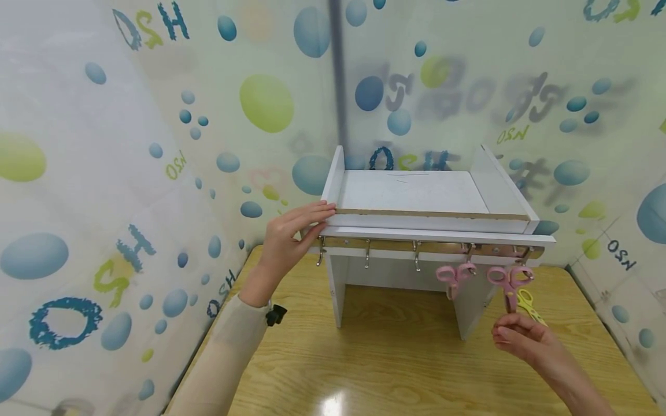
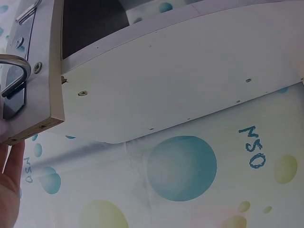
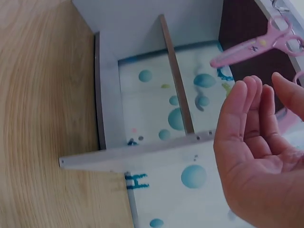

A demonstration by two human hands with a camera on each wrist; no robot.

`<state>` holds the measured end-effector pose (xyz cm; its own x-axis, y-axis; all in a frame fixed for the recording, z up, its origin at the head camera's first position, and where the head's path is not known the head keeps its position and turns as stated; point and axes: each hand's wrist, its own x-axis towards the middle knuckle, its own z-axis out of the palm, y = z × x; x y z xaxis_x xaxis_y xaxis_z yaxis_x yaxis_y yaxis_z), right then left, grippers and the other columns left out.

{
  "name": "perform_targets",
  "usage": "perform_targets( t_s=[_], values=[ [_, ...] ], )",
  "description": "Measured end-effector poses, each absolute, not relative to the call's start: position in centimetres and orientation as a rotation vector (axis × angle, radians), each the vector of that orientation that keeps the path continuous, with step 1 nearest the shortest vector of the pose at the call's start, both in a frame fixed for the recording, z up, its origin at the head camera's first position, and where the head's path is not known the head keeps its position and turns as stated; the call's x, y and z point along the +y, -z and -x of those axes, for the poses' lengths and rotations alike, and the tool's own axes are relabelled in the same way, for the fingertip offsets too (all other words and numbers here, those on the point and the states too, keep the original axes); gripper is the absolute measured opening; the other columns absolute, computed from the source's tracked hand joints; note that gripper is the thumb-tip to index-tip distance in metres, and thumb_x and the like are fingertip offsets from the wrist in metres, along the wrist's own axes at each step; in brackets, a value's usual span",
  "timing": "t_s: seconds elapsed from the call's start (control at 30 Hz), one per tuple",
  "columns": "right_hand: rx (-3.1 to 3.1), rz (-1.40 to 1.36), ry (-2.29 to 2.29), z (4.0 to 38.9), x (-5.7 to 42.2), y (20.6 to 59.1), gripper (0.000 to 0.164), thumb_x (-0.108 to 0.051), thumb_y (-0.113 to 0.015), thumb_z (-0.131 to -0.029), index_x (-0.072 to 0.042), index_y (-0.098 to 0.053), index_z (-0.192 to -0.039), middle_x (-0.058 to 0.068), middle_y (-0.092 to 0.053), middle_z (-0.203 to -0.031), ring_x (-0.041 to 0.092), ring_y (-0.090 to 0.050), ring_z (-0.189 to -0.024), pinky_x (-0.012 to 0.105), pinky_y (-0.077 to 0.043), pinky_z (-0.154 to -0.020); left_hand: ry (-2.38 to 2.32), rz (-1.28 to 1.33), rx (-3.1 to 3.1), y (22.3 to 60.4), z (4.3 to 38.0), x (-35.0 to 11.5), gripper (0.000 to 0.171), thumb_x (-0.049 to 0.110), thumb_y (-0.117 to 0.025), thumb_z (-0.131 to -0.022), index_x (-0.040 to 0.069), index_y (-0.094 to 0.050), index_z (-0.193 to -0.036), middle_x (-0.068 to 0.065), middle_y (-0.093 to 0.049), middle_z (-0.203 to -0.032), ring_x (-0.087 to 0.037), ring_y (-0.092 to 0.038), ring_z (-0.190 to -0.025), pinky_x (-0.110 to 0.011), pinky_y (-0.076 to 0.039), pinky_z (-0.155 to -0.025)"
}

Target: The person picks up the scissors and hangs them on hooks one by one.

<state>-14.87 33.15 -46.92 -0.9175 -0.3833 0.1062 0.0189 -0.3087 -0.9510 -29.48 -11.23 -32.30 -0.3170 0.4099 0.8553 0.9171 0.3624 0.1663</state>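
Note:
At the left end of a white shelf unit (image 1: 426, 222), my left hand (image 1: 293, 231) rests with fairly straight fingers on its front corner. In the left wrist view, only part of this hand shows, at the end of the hook board. Pink scissors (image 1: 510, 282) hang by a handle loop from the rightmost hook, blades down. Just below their tip is my right hand (image 1: 531, 344), its fingers loosely bent. The right wrist view shows its thumb apart from the fingers and nothing held. Another pair of pink scissors (image 1: 455, 277) hangs one hook to the left.
A metal hook rail (image 1: 395, 246) with several hooks runs along the unit's front. Yellow scissors (image 1: 528, 303) lie on the wooden table (image 1: 395, 370) at the right. Patterned sheeting (image 1: 208, 127) with blue and green dots surrounds the table's back and sides.

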Motion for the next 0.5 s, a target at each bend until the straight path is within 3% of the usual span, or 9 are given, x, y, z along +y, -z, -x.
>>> perform_targets(
  t_s=[0.5],
  values=[
    [1.557, 0.482, 2.457, 15.7, 38.9, 46.9, 0.045, 0.007, -0.022, -0.100, -0.007, -0.063, -0.114, 0.004, -0.069, -0.108, 0.016, -0.067, -0.099, 0.029, -0.055, -0.085, 0.874, 1.147, -1.883, 32.2, 29.5, -11.3, 0.033, 0.003, -0.071, -0.082, 0.009, -0.070, -0.114, -0.003, -0.067, -0.117, -0.017, -0.060, -0.114, -0.027, -0.047, -0.099]
  ],
)
